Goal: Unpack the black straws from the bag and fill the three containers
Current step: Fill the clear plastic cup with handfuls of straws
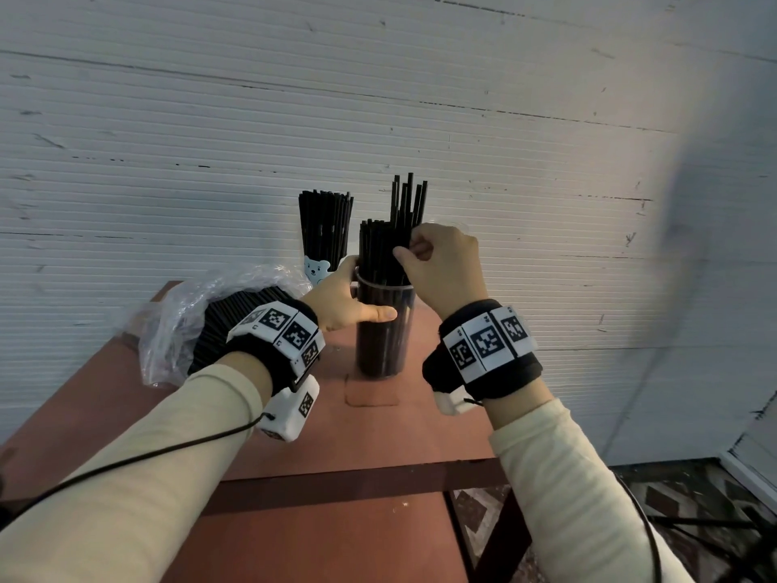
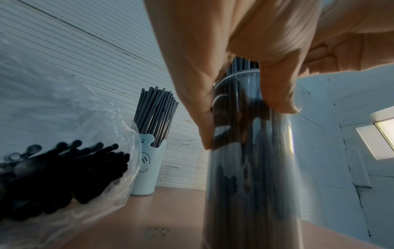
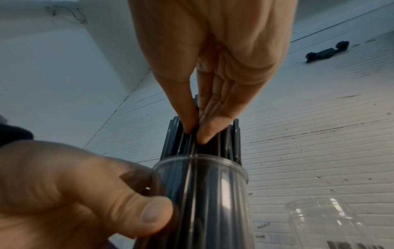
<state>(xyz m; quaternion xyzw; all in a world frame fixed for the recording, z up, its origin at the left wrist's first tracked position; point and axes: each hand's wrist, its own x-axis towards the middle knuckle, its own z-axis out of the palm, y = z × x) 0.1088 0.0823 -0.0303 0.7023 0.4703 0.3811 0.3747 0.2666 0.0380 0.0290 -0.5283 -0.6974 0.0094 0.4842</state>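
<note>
A clear cylindrical container (image 1: 384, 342) (image 2: 251, 168) (image 3: 204, 193) packed with black straws (image 1: 380, 254) stands mid-table. My left hand (image 1: 349, 302) (image 2: 245, 101) (image 3: 89, 193) grips it near the rim, thumb across the front. My right hand (image 1: 441, 263) (image 3: 196, 134) pinches a small bunch of straws (image 1: 407, 204) that stick up above the others in the container. Behind stands a pale blue bear cup (image 1: 316, 269) (image 2: 147, 165) full of straws. The plastic bag (image 1: 202, 317) (image 2: 64, 160) with more black straws lies at the left.
The reddish table (image 1: 328, 435) stands against a white ribbed wall (image 1: 168, 162). An empty clear container (image 3: 326, 222) shows at the lower right in the right wrist view. Patterned floor (image 1: 693, 498) lies beyond the table's right edge.
</note>
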